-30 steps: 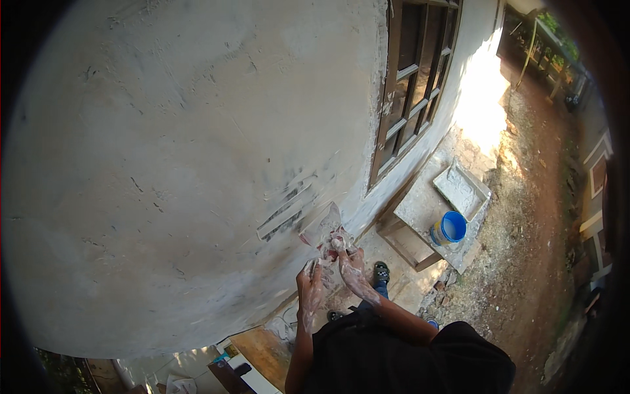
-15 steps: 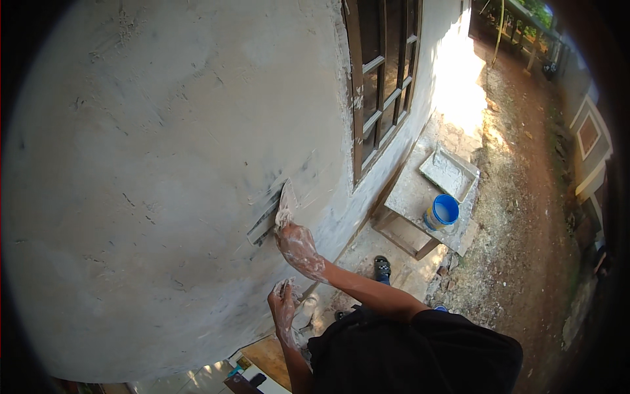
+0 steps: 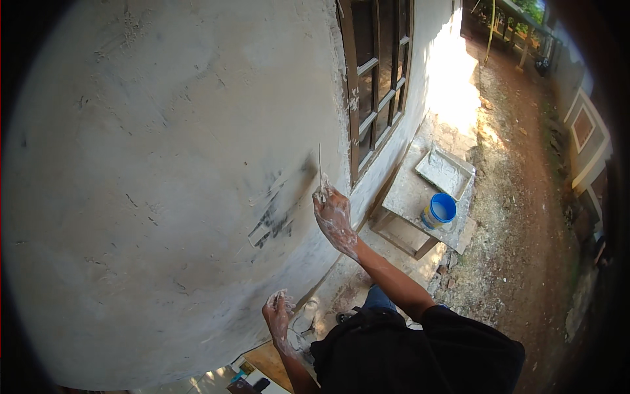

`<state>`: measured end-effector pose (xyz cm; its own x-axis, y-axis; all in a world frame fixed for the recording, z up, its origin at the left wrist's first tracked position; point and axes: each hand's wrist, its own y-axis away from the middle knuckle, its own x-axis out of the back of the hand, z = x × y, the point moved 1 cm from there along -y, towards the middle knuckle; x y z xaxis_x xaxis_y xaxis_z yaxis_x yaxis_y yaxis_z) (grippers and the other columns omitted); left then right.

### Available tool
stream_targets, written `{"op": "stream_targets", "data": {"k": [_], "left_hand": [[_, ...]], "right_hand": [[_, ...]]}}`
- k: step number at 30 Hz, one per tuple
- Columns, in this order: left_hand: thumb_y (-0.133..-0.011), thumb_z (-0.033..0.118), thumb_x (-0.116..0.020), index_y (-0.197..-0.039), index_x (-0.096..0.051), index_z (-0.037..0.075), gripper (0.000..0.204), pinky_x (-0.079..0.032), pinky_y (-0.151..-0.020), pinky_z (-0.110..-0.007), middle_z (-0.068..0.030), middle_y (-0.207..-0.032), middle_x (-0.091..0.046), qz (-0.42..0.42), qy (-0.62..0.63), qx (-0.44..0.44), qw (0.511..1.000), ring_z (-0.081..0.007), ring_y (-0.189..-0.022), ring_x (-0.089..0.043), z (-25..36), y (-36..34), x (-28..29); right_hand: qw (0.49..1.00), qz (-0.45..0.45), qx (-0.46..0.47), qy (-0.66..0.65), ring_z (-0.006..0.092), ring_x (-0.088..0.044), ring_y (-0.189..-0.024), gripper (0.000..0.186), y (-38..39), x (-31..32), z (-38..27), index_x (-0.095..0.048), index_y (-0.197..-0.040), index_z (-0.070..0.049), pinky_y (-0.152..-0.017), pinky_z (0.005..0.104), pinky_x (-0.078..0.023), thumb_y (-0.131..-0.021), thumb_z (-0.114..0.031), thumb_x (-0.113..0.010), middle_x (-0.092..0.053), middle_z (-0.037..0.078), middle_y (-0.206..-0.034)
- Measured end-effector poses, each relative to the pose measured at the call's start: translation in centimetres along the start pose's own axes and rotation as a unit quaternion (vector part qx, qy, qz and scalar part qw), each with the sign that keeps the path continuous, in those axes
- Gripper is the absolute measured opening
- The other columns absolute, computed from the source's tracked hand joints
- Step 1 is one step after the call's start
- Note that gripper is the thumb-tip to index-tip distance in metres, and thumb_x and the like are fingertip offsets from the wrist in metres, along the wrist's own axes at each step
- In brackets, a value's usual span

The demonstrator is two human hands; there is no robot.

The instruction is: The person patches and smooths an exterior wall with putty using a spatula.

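My right hand [image 3: 336, 220], smeared with white paste, is closed around a putty knife [image 3: 320, 164] whose thin blade points up, seen nearly edge-on beside the wall. Just left of it, the pale plastered wall [image 3: 164, 197] bears a dark streaky patch [image 3: 272, 223] with scraped edges. Lower down, my left hand [image 3: 278, 318] is held close to the wall with its fingers curled and coated in white paste. Whether it grips something besides the paste is hidden.
A brown-framed window [image 3: 377, 85] is set in the wall to the right. On a low wooden table [image 3: 403, 190] stand a paste-covered tray [image 3: 446, 174] and a blue bucket [image 3: 438, 211] of whitish liquid. Beyond runs a dirt path [image 3: 518, 217].
My right hand has moved right and up with the putty knife, off the dark patch, and the blade has turned edge-on. My left hand has shifted slightly left and down.
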<state>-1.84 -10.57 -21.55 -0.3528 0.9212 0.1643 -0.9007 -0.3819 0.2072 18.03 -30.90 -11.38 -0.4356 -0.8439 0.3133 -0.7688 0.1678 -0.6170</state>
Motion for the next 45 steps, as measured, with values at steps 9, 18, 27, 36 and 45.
{"op": "stream_targets", "data": {"k": [9, 18, 27, 36, 45], "left_hand": [[-0.092, 0.016, -0.051, -0.1, -0.063, -0.004, 0.024, -0.046, -0.057, -0.027, -0.0085, -0.079, -0.065, -0.007, -0.019, 0.015, 1.0, -0.0137, -0.062, -0.059, -0.6, -0.1, -0.2], [-0.092, 0.014, -0.051, -0.101, -0.063, -0.004, 0.023, -0.046, -0.051, -0.025, -0.007, -0.079, -0.065, -0.012, -0.014, -0.007, 1.0, -0.0111, -0.061, -0.059, -1.4, -0.3, 0.0], [-0.092, 0.013, -0.052, -0.103, -0.061, -0.005, 0.023, -0.047, -0.056, -0.026, -0.0104, -0.087, -0.066, -0.022, -0.049, 0.004, 0.999, -0.0127, -0.065, -0.059, -0.7, -0.3, 0.0], [-0.091, 0.009, -0.053, -0.107, -0.059, -0.007, 0.024, -0.046, -0.078, -0.028, -0.0115, -0.094, -0.066, 0.015, -0.073, -0.048, 0.996, -0.0156, -0.084, -0.06, 2.0, -0.1, 2.3], [-0.092, 0.008, -0.052, -0.106, -0.06, -0.005, 0.021, -0.046, -0.077, -0.028, -0.0105, -0.095, -0.065, 0.032, -0.073, -0.051, 0.995, -0.0154, -0.083, -0.059, 1.7, -0.1, 3.7]], "right_hand": [[0.964, -0.243, 0.095, 0.058, 0.0343, -0.061, -0.063, 0.02, 11.0, -6.7, -4.5, -0.06, -0.085, 0.001, -0.056, 0.0395, -0.052, -0.07, -0.011, -0.066, -0.059, 0.018, -0.085], [0.996, -0.085, 0.028, -0.002, 0.0347, -0.062, -0.066, 0.019, 2.7, -0.7, -3.0, -0.06, -0.09, 0.001, -0.056, 0.0394, -0.052, -0.074, -0.007, -0.066, -0.061, 0.019, -0.086], [0.95, -0.269, 0.145, 0.058, 0.0338, -0.061, -0.068, 0.023, 12.8, -6.8, -6.8, -0.059, -0.091, 0.002, -0.056, 0.0399, -0.052, -0.074, -0.012, -0.065, -0.059, 0.018, -0.081], [0.991, -0.082, 0.081, -0.068, 0.0332, -0.064, -0.069, 0.019, 5.0, -2.5, -7.0, -0.062, -0.094, 0.0, -0.057, 0.0377, -0.053, -0.078, -0.01, -0.061, -0.062, 0.016, -0.084], [0.974, -0.21, 0.086, -0.024, 0.0337, -0.063, -0.068, 0.021, 12.8, -3.2, -4.5, -0.062, -0.094, 0.001, -0.061, 0.0388, -0.053, -0.075, -0.006, -0.063, -0.062, 0.018, -0.087]]}}
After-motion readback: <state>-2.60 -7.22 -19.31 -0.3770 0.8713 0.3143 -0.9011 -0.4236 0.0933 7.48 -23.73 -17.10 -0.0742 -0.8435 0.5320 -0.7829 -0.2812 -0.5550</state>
